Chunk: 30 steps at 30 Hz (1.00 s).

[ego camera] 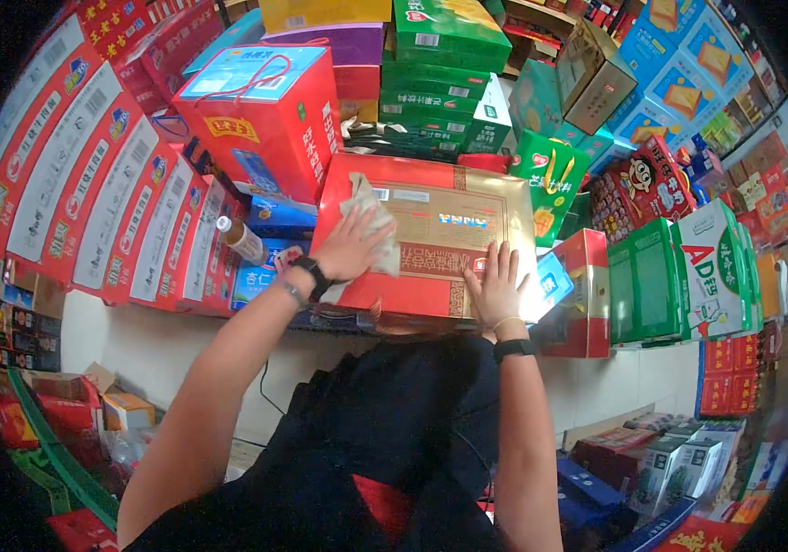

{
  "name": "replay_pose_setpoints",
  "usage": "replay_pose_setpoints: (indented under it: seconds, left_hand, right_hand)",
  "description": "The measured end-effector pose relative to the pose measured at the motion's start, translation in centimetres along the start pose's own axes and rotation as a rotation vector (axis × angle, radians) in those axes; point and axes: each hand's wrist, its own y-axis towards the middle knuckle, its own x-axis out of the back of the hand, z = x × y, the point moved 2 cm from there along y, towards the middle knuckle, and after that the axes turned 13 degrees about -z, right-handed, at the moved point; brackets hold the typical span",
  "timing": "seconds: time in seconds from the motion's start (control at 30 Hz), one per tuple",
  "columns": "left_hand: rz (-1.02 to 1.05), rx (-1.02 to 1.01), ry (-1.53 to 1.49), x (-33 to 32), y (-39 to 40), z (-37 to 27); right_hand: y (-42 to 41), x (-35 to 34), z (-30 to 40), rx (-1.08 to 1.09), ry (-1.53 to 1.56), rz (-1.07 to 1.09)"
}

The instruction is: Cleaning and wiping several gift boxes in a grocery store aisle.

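Observation:
A large red and gold gift box (428, 207) lies flat before me with its printed, barcoded face up. On its left part a beige cloth (381, 234) is spread, partly crumpled. My left hand (352, 243) presses flat on this cloth, fingers apart, a dark band at the wrist. Flat on the box's near right part rests my right hand (497, 286), its fingers spread and nothing in it. Part of the cloth is hidden under my left hand.
Left of the box stand a tall red carton (263, 124), a capped bottle (241, 240) and stacked noodle cartons (90, 172). Green drink boxes (435, 90) rise behind. At the right are a green gift bag (549, 179), a red box (583, 297) and green-white cartons (711, 269).

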Motion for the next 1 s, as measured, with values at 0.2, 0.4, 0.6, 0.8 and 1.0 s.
replay_pose_setpoints:
  seconds: [0.2,0.4,0.6,0.8,1.0]
  left_hand:
    - [0.152,0.233,0.012,-0.1,10.4,-7.2]
    - [0.179,-0.034,-0.105,-4.5,11.3,-13.7]
    - [-0.193,0.028,-0.575,3.3,3.1,-11.2]
    - [-0.481,0.634,-0.294,6.3,-13.0,4.1]
    - [0.003,1.054,-0.065,-1.5,-15.3,8.2]
  right_hand:
    - [0.2,0.4,-1.4,-0.031,-0.039,0.006]
    - [0.7,0.1,-2.6,0.005,-0.054,0.06]
    - [0.7,-1.1,-4.2,0.044,-0.07,-0.013]
    - [0.7,-0.4,-1.7,0.065,-0.084,-0.021]
    - [0.3,0.0,-2.4,0.051,-0.084,-0.029]
